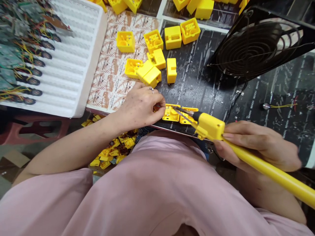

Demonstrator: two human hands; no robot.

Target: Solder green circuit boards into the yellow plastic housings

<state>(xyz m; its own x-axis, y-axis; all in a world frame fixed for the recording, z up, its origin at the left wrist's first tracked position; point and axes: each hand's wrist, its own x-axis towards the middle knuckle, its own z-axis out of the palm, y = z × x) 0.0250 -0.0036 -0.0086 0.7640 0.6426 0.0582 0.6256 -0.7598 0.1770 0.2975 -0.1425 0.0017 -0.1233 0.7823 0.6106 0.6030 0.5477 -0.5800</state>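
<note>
My right hand [261, 144] is wrapped round a yellow soldering iron [210, 126] with a black front sleeve and a long yellow tube running back to the lower right. Its thin tip points left, over an open yellow plastic housing [171, 113] at the table's near edge. A second open yellow housing [188, 116] lies beside that one, partly hidden behind the iron. At the left side of the first housing, my left hand [145, 105], with a ring on one finger, is closed in a pinch. What it pinches is mostly hidden by the fingers.
Several yellow housings [173, 37] are scattered farther back. At left, a white foam tray [81, 49] holds circuit boards with wires and round black parts. A black fan [251, 49] stands at the back right. A small round part with yellow wires [266, 106] lies at right. Yellow pieces [110, 150] are heaped below the table edge.
</note>
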